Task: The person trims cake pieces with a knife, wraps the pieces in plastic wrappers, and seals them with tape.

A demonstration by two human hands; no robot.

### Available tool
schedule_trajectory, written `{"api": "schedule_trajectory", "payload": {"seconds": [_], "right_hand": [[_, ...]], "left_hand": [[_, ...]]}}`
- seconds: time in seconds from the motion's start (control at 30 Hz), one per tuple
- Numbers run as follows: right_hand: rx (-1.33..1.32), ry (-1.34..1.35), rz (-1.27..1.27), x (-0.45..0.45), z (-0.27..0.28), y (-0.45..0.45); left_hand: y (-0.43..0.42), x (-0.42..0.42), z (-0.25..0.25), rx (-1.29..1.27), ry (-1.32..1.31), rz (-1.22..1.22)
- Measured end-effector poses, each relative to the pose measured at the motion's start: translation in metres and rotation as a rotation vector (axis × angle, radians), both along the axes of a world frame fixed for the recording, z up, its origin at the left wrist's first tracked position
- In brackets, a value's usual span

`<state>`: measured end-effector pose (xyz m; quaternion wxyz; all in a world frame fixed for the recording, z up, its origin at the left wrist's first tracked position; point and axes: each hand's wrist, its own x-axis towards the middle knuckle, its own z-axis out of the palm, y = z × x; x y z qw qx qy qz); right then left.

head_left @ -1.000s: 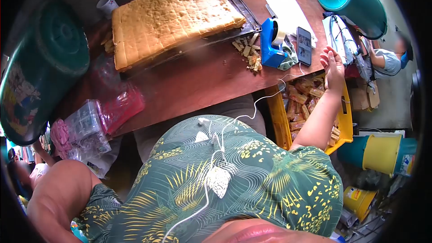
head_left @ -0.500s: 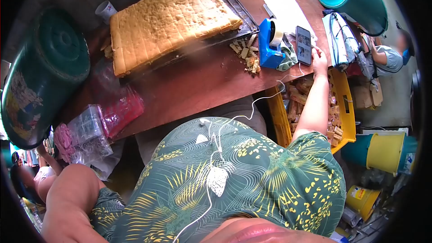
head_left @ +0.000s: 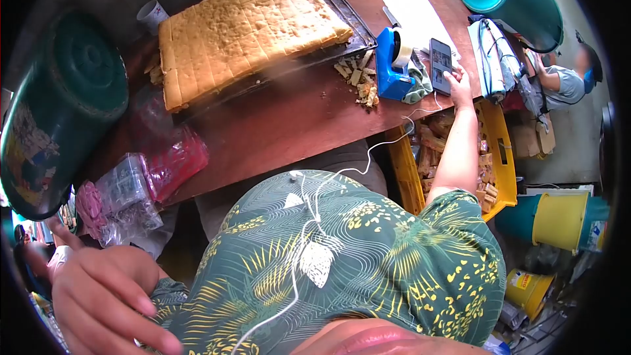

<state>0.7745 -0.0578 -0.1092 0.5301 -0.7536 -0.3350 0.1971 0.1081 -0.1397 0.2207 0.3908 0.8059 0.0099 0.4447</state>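
Note:
My right hand [head_left: 460,85] is at the lower right edge of a phone [head_left: 441,67] on the table, one digit touching its lit screen and the other fingers stretched beside it. My left hand [head_left: 108,299] is raised close to the camera at lower left, fingers loosely bent and apart, with nothing visible in it. White earphones [head_left: 317,207] hang over my patterned shirt, their cord running toward the phone. Left of the phone stand a blue tape dispenser [head_left: 392,75] and a greenish cloth [head_left: 418,83]. A large scored slab of cake [head_left: 250,36] rests by a dark baking tray [head_left: 348,10].
Cake scraps [head_left: 360,82] lie beside the tray. A yellow crate [head_left: 506,158] of wrapped pieces stands below the table edge. Plastic packs [head_left: 128,187], a cup [head_left: 152,15], a white sheet [head_left: 407,10] and green buckets [head_left: 69,105] surround the work area. Another person [head_left: 568,82] sits at right.
My left hand has risen into view at lower left. A digit of my right hand has moved from the phone's edge onto its screen. The view has shifted slightly.

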Motion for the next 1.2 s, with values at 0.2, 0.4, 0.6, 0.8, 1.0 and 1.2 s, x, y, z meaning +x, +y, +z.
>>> {"api": "schedule_trajectory", "payload": {"seconds": [0.2, 0.4, 0.6, 0.8, 1.0, 1.2], "right_hand": [[-0.045, -0.088, 0.029, -0.002, -0.004, 0.008], [-0.064, 0.012, 0.072, -0.007, 0.009, 0.015], [-0.560, -0.649, -0.041, -0.027, 0.027, 0.031], [-0.529, -0.710, -0.035, -0.053, 0.052, 0.051], [-0.334, -0.417, -0.120, 0.052, -0.005, 0.057], [0.121, 0.138, 0.225, -0.037, 0.090, -0.052]], "left_hand": [[0.001, -0.104, -0.043, -0.136, -0.083, 0.282], [-0.001, -0.151, -0.094, -0.329, -0.336, 0.390], [0.014, -0.133, -0.127, -0.436, -0.308, 0.443], [0.020, -0.101, -0.153, -0.482, -0.307, 0.491], [0.019, -0.083, -0.180, -0.674, -0.240, 0.506], [0.021, -0.062, -0.200, -0.942, -0.080, 0.417]]}}
